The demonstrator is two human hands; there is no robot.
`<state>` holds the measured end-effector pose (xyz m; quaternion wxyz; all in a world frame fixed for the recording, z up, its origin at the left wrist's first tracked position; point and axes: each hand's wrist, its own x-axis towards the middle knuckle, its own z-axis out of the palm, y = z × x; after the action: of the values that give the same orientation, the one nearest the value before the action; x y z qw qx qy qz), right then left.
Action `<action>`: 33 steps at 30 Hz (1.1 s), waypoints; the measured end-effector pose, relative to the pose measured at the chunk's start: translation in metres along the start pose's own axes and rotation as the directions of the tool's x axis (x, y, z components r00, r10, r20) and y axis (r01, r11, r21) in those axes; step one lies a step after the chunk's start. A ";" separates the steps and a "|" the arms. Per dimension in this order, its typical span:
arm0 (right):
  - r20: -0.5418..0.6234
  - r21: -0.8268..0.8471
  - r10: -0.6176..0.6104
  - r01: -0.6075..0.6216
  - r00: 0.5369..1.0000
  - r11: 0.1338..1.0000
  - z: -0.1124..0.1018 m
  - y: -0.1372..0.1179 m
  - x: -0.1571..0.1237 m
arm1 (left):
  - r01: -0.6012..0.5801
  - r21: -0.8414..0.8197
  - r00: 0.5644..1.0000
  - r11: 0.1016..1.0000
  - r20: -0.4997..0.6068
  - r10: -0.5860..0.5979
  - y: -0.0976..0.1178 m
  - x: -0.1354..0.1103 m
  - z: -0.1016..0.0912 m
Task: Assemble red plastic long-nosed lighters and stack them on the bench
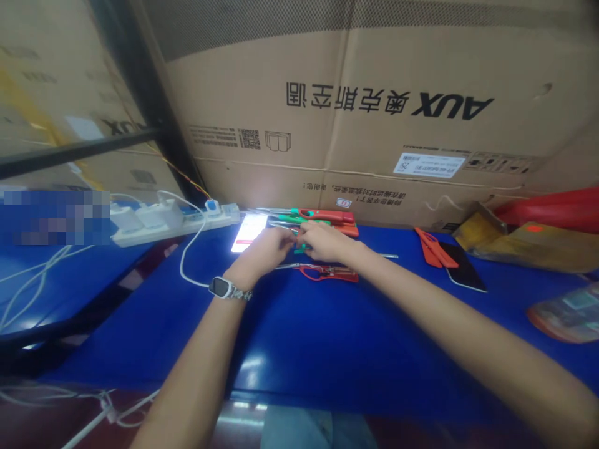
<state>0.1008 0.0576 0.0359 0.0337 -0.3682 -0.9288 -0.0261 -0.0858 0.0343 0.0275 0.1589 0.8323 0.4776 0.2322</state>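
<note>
My left hand (274,245), with a watch on the wrist, and my right hand (322,242) meet at the back of the blue table. The fingers of both are curled close together. A small green part (301,248) shows beneath the fingertips; the rest of what they grip is hidden. Just in front lies a red long-necked lighter (330,273), its shell open and inner parts showing. Behind my hands, red and green long-necked lighters (327,215) lie side by side. A thin metal rod (390,255) sticks out beyond my right forearm.
A lit phone (250,232) lies left of my hands, near a white power strip (175,221) with cables. On the right, orange shell pieces (435,249) rest partly on a dark phone (463,268). Plastic bags (528,243) lie beyond. A large cardboard box (374,137) stands behind the table.
</note>
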 end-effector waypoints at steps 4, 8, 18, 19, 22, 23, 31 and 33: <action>-0.032 0.021 -0.051 0.051 0.998 0.998 -0.006 0.004 0.003 | -0.008 -0.005 0.999 1.000 -0.035 0.008 0.001 0.000 -0.003; -0.225 0.330 0.094 -0.015 0.970 0.944 -0.010 0.003 -0.023 | -0.051 -0.106 0.986 0.993 -0.165 0.033 0.016 0.000 -0.004; -0.320 0.843 0.493 0.005 0.809 0.538 0.024 -0.028 -0.086 | -0.035 -0.565 0.989 0.825 0.097 0.108 0.033 -0.003 0.016; -0.295 0.886 0.535 0.018 0.792 0.463 0.027 -0.029 -0.087 | -0.018 -0.588 0.985 0.809 0.130 0.116 0.032 -0.003 0.017; -0.220 0.962 0.610 0.065 0.761 0.265 0.033 -0.030 -0.087 | 0.023 -0.636 0.978 0.772 0.174 0.114 0.031 -0.003 0.017; -0.201 0.972 0.621 0.079 0.757 0.219 0.034 -0.031 -0.086 | 0.032 -0.637 0.977 0.770 0.183 0.110 0.031 -0.002 0.017; -0.141 0.989 0.705 0.121 0.695 0.079 0.038 -0.034 -0.082 | 0.010 -0.618 0.973 0.786 0.186 0.134 0.038 -0.006 0.016; -0.088 0.993 0.716 0.118 0.693 0.007 0.037 -0.035 -0.081 | -0.045 -0.593 0.977 0.804 0.140 0.158 0.040 -0.006 0.017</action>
<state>0.1339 -0.0200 -0.0085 0.5638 -0.4218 -0.5114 0.4926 -0.0499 0.0090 0.0311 0.4383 0.7846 0.3207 0.2991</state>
